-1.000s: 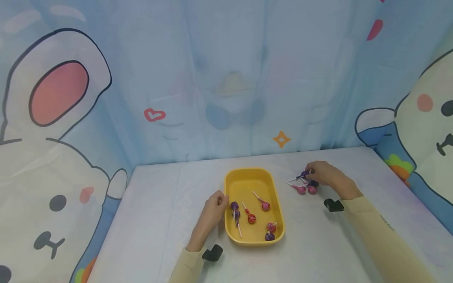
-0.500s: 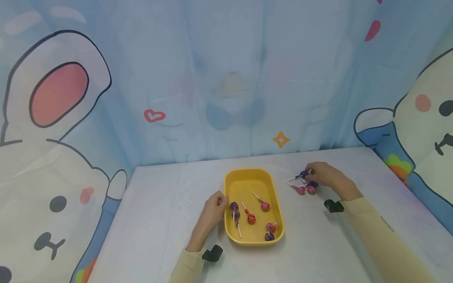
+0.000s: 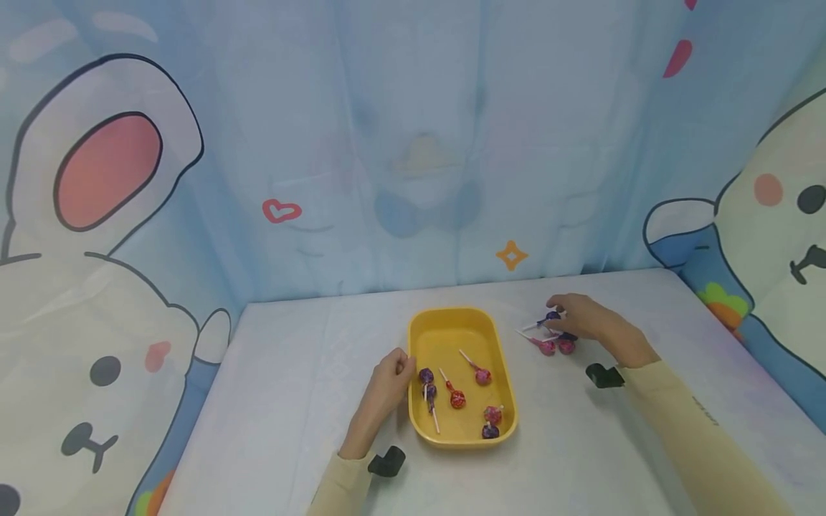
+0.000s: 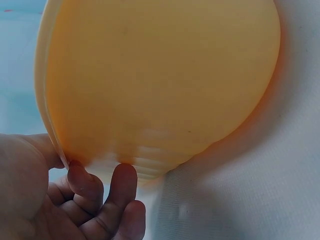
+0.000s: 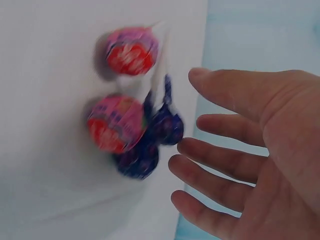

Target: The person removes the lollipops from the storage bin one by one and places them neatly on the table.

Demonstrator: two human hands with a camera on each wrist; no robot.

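Observation:
On the left, my left hand [image 3: 390,380] pinches the rim of a yellow tray [image 3: 445,322], thumb over the edge and fingers curled against the outer wall in the left wrist view. Inside the tray lie a red lollipop [image 3: 457,399], a pink lollipop [image 3: 483,376] and several others. My right hand [image 3: 587,319] hovers over a small pile of lollipops to the tray's right, fingers spread and holding nothing. In the right wrist view, pink-and-red lollipops [image 5: 117,122] and dark purple lollipops [image 5: 167,127] lie just beyond the fingertips, slightly blurred.
A white-covered table [image 3: 310,373] bears everything. Behind it hangs a light blue curtain [image 3: 426,143] with cartoon animals, meeting the table's far edge. Black wrist devices [image 3: 605,375] sit at both cuffs.
My right hand has shifted slightly left and its fingers have spread apart, away from the purple lollipop they were touching. My left hand and the tray stay in place.

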